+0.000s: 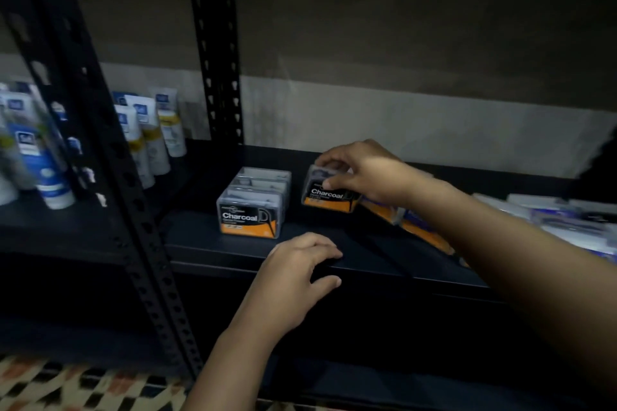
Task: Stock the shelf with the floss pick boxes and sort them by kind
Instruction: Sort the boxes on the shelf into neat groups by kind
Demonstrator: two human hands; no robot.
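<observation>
the right hand pinches a charcoal floss box by its top, thumb on the front, fingers curled over the back. just left of that grip, a row of charcoal boxes sits on the black shelf. nearer and lower, the left hand rests loose and empty on the shelf's front edge.

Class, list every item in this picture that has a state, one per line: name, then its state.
Right hand: gripping a Charcoal box from above.
Held Charcoal box: upright, tilted slightly, label forward.
Row of Charcoal boxes: upright on the shelf, lined front to back.
Left hand: empty, fingers resting on the shelf edge.
Tubes: standing cap-down in the neighbouring bay.
Packs at right: lying flat, blurred.
</observation>
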